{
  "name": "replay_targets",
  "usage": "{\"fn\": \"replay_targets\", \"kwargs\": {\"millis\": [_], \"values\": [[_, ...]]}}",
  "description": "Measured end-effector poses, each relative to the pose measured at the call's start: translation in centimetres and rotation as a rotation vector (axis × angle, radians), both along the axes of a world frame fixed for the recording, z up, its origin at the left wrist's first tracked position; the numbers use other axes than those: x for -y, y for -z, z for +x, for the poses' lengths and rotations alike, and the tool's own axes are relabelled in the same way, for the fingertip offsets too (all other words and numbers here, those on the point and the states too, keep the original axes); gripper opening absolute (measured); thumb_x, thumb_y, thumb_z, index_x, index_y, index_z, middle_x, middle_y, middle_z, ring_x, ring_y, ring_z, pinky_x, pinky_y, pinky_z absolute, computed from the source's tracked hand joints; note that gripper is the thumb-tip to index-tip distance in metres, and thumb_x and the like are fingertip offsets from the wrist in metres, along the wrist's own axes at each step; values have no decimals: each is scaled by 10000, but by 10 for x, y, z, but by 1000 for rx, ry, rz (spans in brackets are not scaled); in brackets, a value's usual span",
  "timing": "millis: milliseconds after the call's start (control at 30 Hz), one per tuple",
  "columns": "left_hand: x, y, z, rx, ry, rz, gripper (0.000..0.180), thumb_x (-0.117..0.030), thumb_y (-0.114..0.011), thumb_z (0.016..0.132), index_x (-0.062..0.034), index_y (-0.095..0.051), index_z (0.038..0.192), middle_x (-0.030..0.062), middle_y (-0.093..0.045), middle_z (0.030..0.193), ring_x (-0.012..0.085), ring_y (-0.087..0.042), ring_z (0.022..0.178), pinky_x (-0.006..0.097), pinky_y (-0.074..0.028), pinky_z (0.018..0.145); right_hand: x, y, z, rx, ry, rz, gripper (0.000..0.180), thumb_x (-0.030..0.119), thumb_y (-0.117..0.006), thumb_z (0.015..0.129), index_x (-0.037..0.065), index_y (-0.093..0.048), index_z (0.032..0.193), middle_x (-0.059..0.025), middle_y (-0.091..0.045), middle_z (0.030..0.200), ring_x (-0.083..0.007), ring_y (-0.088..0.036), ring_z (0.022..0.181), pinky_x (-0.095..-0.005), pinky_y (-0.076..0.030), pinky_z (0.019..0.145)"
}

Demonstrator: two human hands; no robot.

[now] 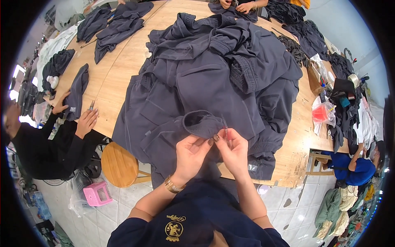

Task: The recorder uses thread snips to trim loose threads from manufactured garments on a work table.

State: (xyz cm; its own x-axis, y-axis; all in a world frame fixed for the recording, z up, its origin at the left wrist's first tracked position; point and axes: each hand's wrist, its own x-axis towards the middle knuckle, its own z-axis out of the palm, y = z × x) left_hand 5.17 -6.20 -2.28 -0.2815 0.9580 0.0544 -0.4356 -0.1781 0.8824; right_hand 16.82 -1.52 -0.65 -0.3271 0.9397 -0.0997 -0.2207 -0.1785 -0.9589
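A large heap of dark grey trousers [201, 78] with gathered elastic cuffs lies on the wooden table in front of me. My left hand [192, 154] pinches the edge of one elastic cuff [204, 123], its round opening facing up. Close beside it, my right hand [232, 150] is closed round small thread snips [225, 124], whose thin blades point up past the cuff. The right fingertips also meet the cuff's edge, near the left thumb. Whether a loose thread sits between the fingers is too small to tell.
To the left, a co-worker's hands [85, 121] handle a dark garment [77, 92] with snips. Another person's hands [245, 7] work at the far edge. A round wooden stool [119, 164] and pink plastic stool [97, 194] stand at lower left. A red container in a plastic bag [323, 113] sits right.
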Motion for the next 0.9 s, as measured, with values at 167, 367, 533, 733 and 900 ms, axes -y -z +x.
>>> {"fn": "replay_targets", "kwargs": {"millis": [167,367,533,733,900], "values": [[-3,1,-5,175,39,-49,250,22,-535,885,77,-539,1129,125,-597,1119,156,-569,1020,300,-449,926,-2,0,17,-325,-42,-149,97,95,-550,902,2,-532,885,37,-434,577,-32,-315,445,-201,-246,417],[-7,-5,-10,358,36,-81,228,-10,-496,907,41,-512,1128,112,-590,1076,186,-583,1016,362,-463,958,-2,9,27,398,80,434,198,164,-641,844,-13,-554,859,5,-469,589,-68,-371,465,-203,-305,454],[-7,-6,-10,353,34,-72,219,-3,-496,902,35,-512,1117,107,-591,1059,183,-584,1007,356,-467,953,-3,15,25,631,121,780,244,217,-725,751,25,-576,768,-70,-537,619,-206,-492,449,-278,-383,451],[-6,-4,-12,348,38,-59,228,5,-510,894,37,-519,1120,108,-601,1057,180,-586,998,339,-469,933,-5,9,22,787,91,885,268,269,-721,746,65,-550,715,-53,-532,628,-222,-515,464,-303,-376,442],[-5,-6,-9,336,47,-45,241,7,-529,888,46,-521,1125,124,-603,1079,179,-580,1009,336,-462,934,-7,7,21,787,93,917,269,273,-718,746,70,-545,709,-52,-528,624,-218,-510,462,-305,-379,448]]}}
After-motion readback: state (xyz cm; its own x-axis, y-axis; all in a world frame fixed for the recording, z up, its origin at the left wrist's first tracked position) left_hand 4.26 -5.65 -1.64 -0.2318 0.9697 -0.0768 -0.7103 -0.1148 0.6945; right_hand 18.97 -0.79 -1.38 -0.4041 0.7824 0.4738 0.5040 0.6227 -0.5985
